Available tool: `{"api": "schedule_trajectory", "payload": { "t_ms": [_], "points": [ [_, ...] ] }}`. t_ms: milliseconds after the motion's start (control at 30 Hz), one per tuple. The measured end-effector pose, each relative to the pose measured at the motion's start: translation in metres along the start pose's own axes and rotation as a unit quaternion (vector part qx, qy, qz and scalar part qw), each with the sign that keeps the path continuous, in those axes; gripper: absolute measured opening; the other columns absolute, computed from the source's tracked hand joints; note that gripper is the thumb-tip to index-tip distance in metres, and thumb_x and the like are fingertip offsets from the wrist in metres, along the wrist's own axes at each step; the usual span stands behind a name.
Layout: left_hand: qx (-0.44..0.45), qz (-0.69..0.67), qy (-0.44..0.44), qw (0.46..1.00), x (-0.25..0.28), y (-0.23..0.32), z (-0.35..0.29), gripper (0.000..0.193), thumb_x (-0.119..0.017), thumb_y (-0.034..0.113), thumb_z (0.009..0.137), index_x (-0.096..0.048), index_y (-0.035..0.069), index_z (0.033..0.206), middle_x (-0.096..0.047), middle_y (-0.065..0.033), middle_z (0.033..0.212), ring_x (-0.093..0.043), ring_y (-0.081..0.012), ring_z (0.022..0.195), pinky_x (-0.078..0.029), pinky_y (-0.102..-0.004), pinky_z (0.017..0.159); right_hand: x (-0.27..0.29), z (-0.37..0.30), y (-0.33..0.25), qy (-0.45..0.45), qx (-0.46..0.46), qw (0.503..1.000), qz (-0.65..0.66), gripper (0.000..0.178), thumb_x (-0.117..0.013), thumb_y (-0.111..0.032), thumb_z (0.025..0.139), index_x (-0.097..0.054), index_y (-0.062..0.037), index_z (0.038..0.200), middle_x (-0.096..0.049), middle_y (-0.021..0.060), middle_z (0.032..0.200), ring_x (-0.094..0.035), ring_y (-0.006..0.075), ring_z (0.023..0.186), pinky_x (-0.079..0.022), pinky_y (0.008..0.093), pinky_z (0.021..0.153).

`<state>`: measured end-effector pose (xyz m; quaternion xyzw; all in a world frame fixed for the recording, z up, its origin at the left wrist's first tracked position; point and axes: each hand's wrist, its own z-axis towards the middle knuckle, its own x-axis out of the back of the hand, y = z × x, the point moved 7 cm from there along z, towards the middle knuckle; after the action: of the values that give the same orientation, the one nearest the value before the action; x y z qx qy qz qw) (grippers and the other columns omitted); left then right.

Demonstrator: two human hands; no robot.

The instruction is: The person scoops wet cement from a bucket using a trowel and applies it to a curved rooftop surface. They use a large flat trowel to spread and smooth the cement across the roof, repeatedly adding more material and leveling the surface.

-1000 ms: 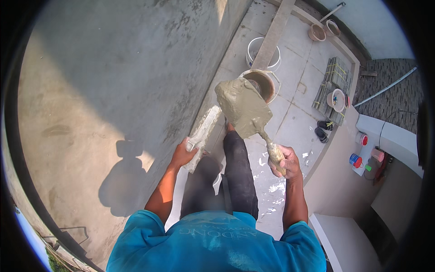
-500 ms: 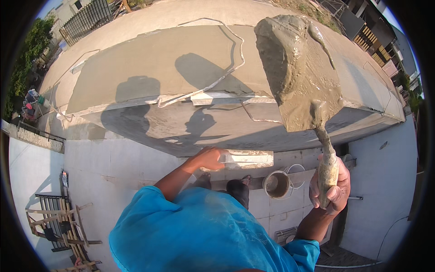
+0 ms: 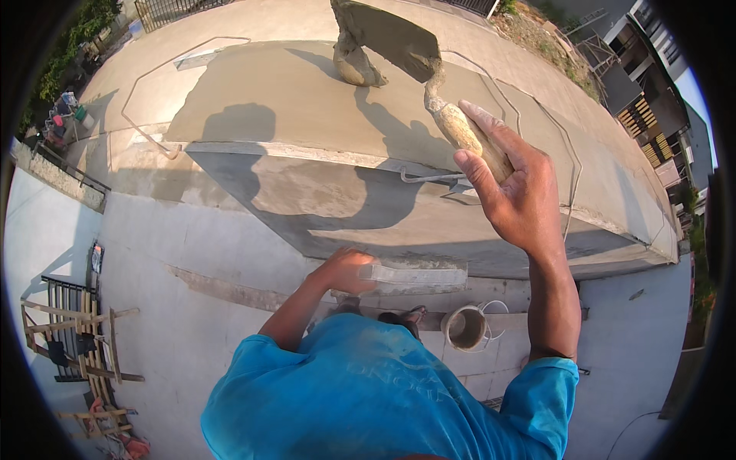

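While my right hand [image 3: 515,188] grips the wooden handle of the trowel [image 3: 399,46], I should tilt the blade gently so the wet mortar lump [image 3: 356,65] slides onto the slab top [image 3: 299,100], just beyond my grip. My left hand [image 3: 345,270] clasps the float [image 3: 418,276] lower down.

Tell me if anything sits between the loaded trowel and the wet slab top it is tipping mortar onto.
Nothing visible does. The right hand holds the trowel over the slab top, and a lump of mortar hangs from the blade straight onto the bare surface. The left hand grips a float lower down, clear of it.
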<state>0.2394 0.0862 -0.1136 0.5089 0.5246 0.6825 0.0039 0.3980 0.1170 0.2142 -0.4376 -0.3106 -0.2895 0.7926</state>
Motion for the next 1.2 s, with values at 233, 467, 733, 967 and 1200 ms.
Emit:
{"api": "schedule_trajectory", "payload": {
  "t_ms": [233, 467, 733, 967, 1200],
  "points": [
    [0.001, -0.187, 0.069, 0.98, 0.034, -0.011, -0.069, 0.042, -0.083, 0.037, 0.073, -0.073, 0.001, 0.093, -0.072, -0.0167, 0.088, -0.07, -0.0272, 0.082, -0.053, -0.0371, 0.075, 0.004, 0.014, -0.003, 0.014, 0.018, 0.999, -0.037, 0.048, -0.073, -0.026, 0.093, -0.063, -0.0062, 0.135, -0.073, 0.0163, 0.107, -0.07, 0.0226, 0.09, -0.054, 0.035, 0.086],
    [-0.269, -0.544, 0.355, 0.711, 0.071, -0.021, -0.155, 0.063, -0.064, 0.047, 0.091, -0.051, 0.006, 0.138, -0.057, -0.0123, 0.131, -0.058, -0.0286, 0.119, -0.05, -0.0459, 0.097, -0.011, -0.005, 0.041, -0.09, -0.154, 0.871, 0.457, 0.054, -0.059, -0.033, 0.097, -0.047, 0.0022, 0.135, -0.062, 0.015, 0.088, -0.059, 0.0155, 0.056, -0.05, 0.0271, 0.048],
    [-0.389, -0.407, 0.461, 0.686, 0.205, 0.094, -0.148, 0.05, -0.066, 0.03, 0.092, -0.056, 0.009, 0.137, -0.064, -0.0053, 0.12, -0.057, -0.0213, 0.117, -0.04, -0.0443, 0.106, -0.067, -0.058, 0.023, -0.268, -0.192, 0.566, 0.756, 0.055, -0.046, -0.044, 0.103, -0.041, 0.0039, 0.129, -0.053, 0.0149, 0.075, -0.052, 0.0195, 0.037, -0.047, 0.0318, 0.032],
    [-0.391, -0.354, 0.561, 0.638, 0.223, 0.132, -0.073, 0.034, -0.074, 0.017, 0.092, -0.061, 0.005, 0.12, -0.063, -0.002, 0.108, -0.054, -0.0129, 0.086, -0.044, -0.0329, 0.076, -0.065, -0.062, -0.012, -0.328, -0.127, 0.569, 0.743, 0.049, -0.044, -0.044, 0.105, -0.044, -0.0019, 0.131, -0.055, 0.0144, 0.076, -0.053, 0.0225, 0.039, -0.044, 0.0313, 0.039],
    [-0.34, -0.33, 0.639, 0.606, 0.272, 0.123, -0.075, 0.036, -0.071, 0.019, 0.095, -0.056, 0.005, 0.124, -0.06, -0.0025, 0.108, -0.049, -0.0118, 0.084, -0.042, -0.0313, 0.074, -0.056, -0.091, 0.022, -0.424, -0.187, 0.572, 0.677, 0.051, -0.047, -0.043, 0.103, -0.045, 0.0005, 0.129, -0.055, 0.0126, 0.074, -0.05, 0.0198, 0.041, -0.043, 0.0301, 0.039]
  ]
}}
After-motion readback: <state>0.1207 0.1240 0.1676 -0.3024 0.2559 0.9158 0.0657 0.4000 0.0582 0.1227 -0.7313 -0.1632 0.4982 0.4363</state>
